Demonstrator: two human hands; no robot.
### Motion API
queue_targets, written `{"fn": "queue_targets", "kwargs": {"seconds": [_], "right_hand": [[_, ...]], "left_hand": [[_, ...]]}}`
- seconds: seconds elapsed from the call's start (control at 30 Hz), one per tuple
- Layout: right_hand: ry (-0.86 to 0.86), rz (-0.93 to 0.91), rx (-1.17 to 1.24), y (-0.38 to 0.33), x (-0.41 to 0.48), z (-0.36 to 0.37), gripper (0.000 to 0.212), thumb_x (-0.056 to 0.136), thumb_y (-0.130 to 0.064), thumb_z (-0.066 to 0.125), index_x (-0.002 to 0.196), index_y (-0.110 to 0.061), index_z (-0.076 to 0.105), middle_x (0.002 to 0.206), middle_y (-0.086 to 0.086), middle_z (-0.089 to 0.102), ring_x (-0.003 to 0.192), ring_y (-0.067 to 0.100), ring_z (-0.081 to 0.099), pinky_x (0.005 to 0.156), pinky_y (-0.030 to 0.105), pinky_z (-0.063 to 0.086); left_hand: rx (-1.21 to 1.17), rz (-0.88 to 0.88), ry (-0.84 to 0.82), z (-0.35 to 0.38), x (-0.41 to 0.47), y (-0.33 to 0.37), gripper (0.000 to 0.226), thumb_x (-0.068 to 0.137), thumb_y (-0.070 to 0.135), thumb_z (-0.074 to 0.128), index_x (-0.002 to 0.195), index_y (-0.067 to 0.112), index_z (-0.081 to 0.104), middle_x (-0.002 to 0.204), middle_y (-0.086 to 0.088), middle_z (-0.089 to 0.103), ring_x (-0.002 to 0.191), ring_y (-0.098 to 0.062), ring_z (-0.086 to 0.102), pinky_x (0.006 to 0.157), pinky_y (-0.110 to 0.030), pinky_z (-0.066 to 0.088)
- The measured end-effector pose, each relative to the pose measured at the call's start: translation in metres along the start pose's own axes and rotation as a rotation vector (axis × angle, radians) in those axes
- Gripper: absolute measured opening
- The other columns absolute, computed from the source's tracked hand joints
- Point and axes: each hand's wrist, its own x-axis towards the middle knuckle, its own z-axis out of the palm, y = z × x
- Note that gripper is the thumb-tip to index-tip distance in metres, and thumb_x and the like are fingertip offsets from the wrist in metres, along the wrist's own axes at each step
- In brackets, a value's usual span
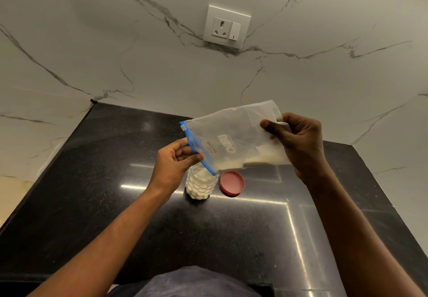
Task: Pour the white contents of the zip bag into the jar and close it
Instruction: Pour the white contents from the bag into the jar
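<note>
I hold a clear zip bag with a blue zip strip tilted above the counter. My left hand pinches the blue zip edge at the bag's mouth. My right hand grips the bag's raised far corner. White powder lies along the bag's lower edge and runs toward the low corner of the mouth, right over the open jar. The jar is clear plastic with a dimpled wall, upright, and mostly full of white contents. Its red lid lies flat on the counter just right of the jar.
The black polished counter runs from my body to a white marble wall. A white wall socket with a switch sits high on that wall. The counter's left edge slants past my left forearm.
</note>
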Motion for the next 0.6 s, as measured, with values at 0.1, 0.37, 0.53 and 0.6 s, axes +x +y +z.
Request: {"fn": "queue_targets", "kwargs": {"seconds": [0.1, 0.37, 0.53, 0.6], "right_hand": [[-0.043, 0.007, -0.007, -0.0009, -0.0001, -0.0003, 0.009, 0.087, -0.025, 0.082, 0.08, -0.027, 0.077, 0.08, -0.007, 0.08, 0.067, 0.009, 0.074, 0.06, 0.019, 0.058], [-0.002, -0.004, -0.011, 0.0011, 0.0035, 0.0008, 0.012, 0.087, -0.025, 0.084, 0.077, -0.028, 0.077, 0.077, -0.005, 0.078, 0.065, 0.01, 0.073, 0.059, 0.023, 0.058], [-0.028, -0.013, 0.007, 0.0024, 0.0036, 0.0033, 0.01, 0.087, -0.024, 0.083, 0.079, -0.025, 0.076, 0.077, -0.007, 0.079, 0.065, 0.008, 0.073, 0.059, 0.02, 0.057], [-0.027, -0.012, 0.013, 0.0031, 0.0045, 0.0041, 0.014, 0.088, -0.02, 0.082, 0.078, -0.027, 0.076, 0.077, -0.007, 0.079, 0.065, 0.008, 0.073, 0.059, 0.019, 0.057]], "left_hand": [[0.0, -0.006, -0.003, -0.0004, -0.0002, -0.0007, 0.04, 0.088, -0.003, 0.079, 0.124, 0.012, 0.071, 0.107, -0.001, 0.083, 0.102, -0.016, 0.08, 0.085, -0.024, 0.063], [-0.031, -0.007, -0.007, -0.0008, 0.0007, -0.0016, 0.041, 0.087, -0.003, 0.08, 0.124, 0.013, 0.071, 0.108, -0.003, 0.083, 0.103, -0.017, 0.08, 0.086, -0.024, 0.063], [-0.03, -0.005, -0.004, -0.0033, 0.0007, -0.0035, 0.041, 0.087, -0.003, 0.08, 0.125, 0.01, 0.071, 0.109, -0.004, 0.083, 0.104, -0.018, 0.08, 0.087, -0.025, 0.063], [-0.031, -0.01, -0.003, -0.0033, 0.001, -0.0047, 0.042, 0.087, -0.003, 0.08, 0.126, 0.009, 0.07, 0.109, -0.005, 0.083, 0.104, -0.018, 0.08, 0.087, -0.024, 0.063]]}}
